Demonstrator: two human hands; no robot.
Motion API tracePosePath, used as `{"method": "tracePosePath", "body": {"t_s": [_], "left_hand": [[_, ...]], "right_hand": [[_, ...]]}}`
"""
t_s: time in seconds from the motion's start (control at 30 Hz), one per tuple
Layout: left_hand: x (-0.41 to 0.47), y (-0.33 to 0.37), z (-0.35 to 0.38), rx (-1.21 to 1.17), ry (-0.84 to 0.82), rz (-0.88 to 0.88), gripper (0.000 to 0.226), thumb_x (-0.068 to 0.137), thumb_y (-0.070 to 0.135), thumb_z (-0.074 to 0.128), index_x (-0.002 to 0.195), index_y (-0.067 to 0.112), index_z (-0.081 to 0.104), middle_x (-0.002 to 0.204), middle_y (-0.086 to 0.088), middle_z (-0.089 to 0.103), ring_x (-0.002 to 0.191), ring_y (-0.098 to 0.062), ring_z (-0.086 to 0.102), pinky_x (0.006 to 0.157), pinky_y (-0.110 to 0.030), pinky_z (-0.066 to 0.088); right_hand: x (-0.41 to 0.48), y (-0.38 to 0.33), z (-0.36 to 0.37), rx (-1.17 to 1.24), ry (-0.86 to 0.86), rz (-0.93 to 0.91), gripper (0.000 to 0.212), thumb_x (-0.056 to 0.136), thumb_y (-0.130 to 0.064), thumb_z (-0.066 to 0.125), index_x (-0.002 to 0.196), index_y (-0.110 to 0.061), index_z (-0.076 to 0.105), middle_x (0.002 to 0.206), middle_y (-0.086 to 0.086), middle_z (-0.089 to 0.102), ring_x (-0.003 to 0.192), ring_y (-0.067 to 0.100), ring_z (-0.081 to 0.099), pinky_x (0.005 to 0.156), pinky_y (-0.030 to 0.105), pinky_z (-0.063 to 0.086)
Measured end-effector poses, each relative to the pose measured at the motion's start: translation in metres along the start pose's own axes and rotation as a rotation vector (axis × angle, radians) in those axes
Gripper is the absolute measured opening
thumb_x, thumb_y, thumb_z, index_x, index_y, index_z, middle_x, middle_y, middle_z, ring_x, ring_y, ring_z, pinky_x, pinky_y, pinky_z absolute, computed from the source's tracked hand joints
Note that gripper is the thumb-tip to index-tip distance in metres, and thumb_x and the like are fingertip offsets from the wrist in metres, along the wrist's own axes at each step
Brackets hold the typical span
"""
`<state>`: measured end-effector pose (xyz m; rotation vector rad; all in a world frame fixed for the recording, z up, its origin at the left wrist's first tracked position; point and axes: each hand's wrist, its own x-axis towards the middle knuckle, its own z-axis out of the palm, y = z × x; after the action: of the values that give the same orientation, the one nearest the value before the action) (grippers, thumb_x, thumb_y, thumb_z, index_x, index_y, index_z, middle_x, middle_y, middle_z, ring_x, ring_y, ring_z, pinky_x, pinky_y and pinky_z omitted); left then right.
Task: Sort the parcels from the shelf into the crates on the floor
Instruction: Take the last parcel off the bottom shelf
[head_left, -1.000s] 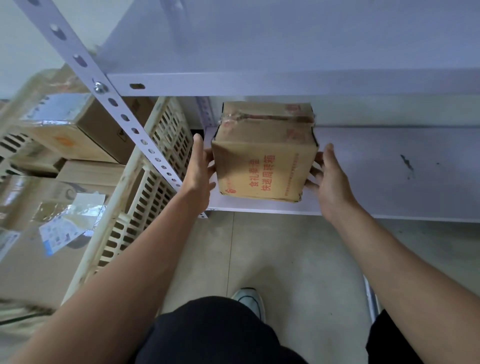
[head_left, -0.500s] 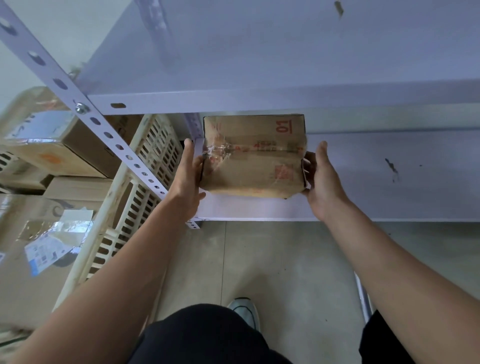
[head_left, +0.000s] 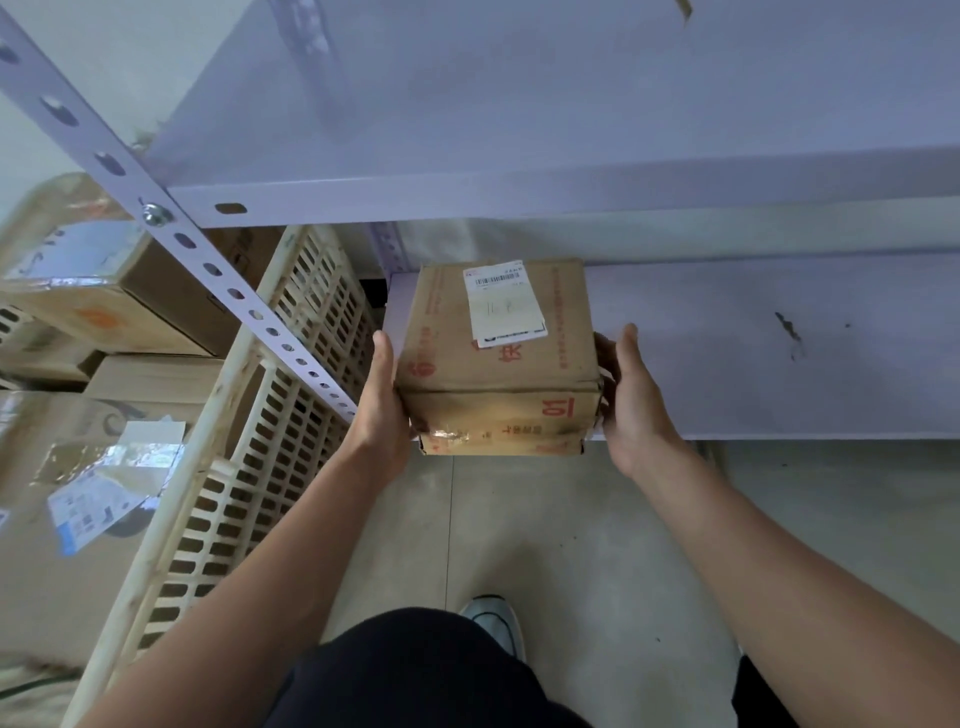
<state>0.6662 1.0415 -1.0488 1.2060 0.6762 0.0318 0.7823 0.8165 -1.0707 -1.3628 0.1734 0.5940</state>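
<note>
A brown cardboard parcel with red print and a white barcode label on its top face is held between my two hands at the front edge of the white lower shelf. My left hand grips its left side, thumb pointing up along the edge. On the right side my right hand grips it, thumb up and fingers wrapped round the box wall. The parcel's front overhangs the shelf edge. To the left stands a cream slatted crate that holds other parcels.
A white perforated upright runs diagonally between the crate and my left arm. The upper shelf board hangs close above the parcel. Several taped boxes fill the crate. Below are a concrete floor and my shoe.
The parcel has been rotated in my hands: its red-printed face turned away, then the labelled face came up on top. It has moved toward me, over the shelf's front edge.
</note>
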Motion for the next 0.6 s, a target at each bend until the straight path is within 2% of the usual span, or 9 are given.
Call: {"method": "tracePosePath", "body": {"t_s": [0.1,0.17,0.23,0.33,0.4,0.47,0.53,0.6], "left_hand": [[-0.002,-0.006,-0.005,0.007,-0.023,-0.02,0.081,0.102,0.082,0.01,0.139,0.04,0.068,0.138,0.006,0.075,0.125,-0.016,0.073,0.097,-0.045,0.054],[-0.003,-0.006,-0.007,0.019,-0.056,-0.023,0.077,0.101,0.083,0.007,0.137,0.047,0.065,0.14,0.007,0.074,0.124,-0.015,0.073,0.096,-0.045,0.054],[-0.005,-0.005,-0.006,0.045,-0.087,-0.011,0.076,0.102,0.082,0.005,0.143,0.048,0.059,0.143,0.007,0.072,0.127,-0.015,0.072,0.093,-0.039,0.06],[-0.011,-0.004,-0.004,0.072,-0.125,0.044,0.077,0.105,0.076,0.004,0.153,0.04,0.053,0.146,0.004,0.07,0.13,-0.014,0.07,0.09,-0.024,0.063],[-0.014,-0.002,-0.005,0.064,-0.118,0.092,0.076,0.106,0.075,0.004,0.156,0.041,0.05,0.149,0.002,0.068,0.133,-0.014,0.067,0.103,-0.029,0.059],[-0.015,0.002,-0.004,0.035,-0.11,0.12,0.072,0.104,0.076,0.004,0.154,0.049,0.05,0.155,0.001,0.063,0.144,-0.02,0.059,0.12,-0.047,0.045],[-0.021,0.009,0.001,0.019,-0.125,0.124,0.067,0.103,0.076,0.004,0.146,0.058,0.052,0.159,0.002,0.06,0.15,-0.025,0.053,0.125,-0.055,0.036],[-0.032,0.016,0.007,0.007,-0.115,0.112,0.066,0.106,0.073,0.003,0.146,0.057,0.053,0.159,0.004,0.059,0.15,-0.022,0.052,0.127,-0.052,0.036]], "right_hand": [[-0.004,0.005,0.004,-0.012,-0.012,0.036,0.063,0.103,-0.075,0.025,0.14,-0.043,0.065,0.128,-0.009,0.077,0.125,0.018,0.069,0.096,0.043,0.053],[-0.005,0.007,0.006,-0.027,-0.045,0.035,0.062,0.104,-0.075,0.022,0.134,-0.046,0.069,0.125,-0.007,0.078,0.116,0.015,0.074,0.095,0.044,0.056],[-0.008,0.008,0.008,-0.047,-0.066,0.033,0.064,0.104,-0.075,0.02,0.13,-0.045,0.07,0.12,-0.005,0.08,0.108,0.014,0.077,0.091,0.044,0.058],[-0.013,0.009,0.008,-0.07,-0.121,-0.022,0.065,0.104,-0.074,0.017,0.143,-0.044,0.061,0.131,-0.005,0.076,0.12,0.014,0.072,0.106,0.048,0.053],[-0.017,0.007,0.009,-0.054,-0.166,-0.1,0.067,0.104,-0.069,0.02,0.154,-0.037,0.05,0.144,-0.002,0.068,0.134,0.019,0.064,0.113,0.049,0.048],[-0.021,0.003,0.008,-0.034,-0.183,-0.166,0.066,0.107,-0.063,0.021,0.16,-0.03,0.043,0.15,0.002,0.063,0.14,0.023,0.059,0.115,0.05,0.046],[-0.026,-0.003,0.008,-0.027,-0.178,-0.185,0.064,0.11,-0.059,0.019,0.16,-0.027,0.043,0.15,0.003,0.064,0.14,0.024,0.06,0.114,0.05,0.049],[-0.036,-0.01,0.007,-0.036,-0.16,-0.182,0.065,0.11,-0.059,0.019,0.159,-0.025,0.044,0.148,0.005,0.065,0.138,0.025,0.061,0.11,0.048,0.054]]}}
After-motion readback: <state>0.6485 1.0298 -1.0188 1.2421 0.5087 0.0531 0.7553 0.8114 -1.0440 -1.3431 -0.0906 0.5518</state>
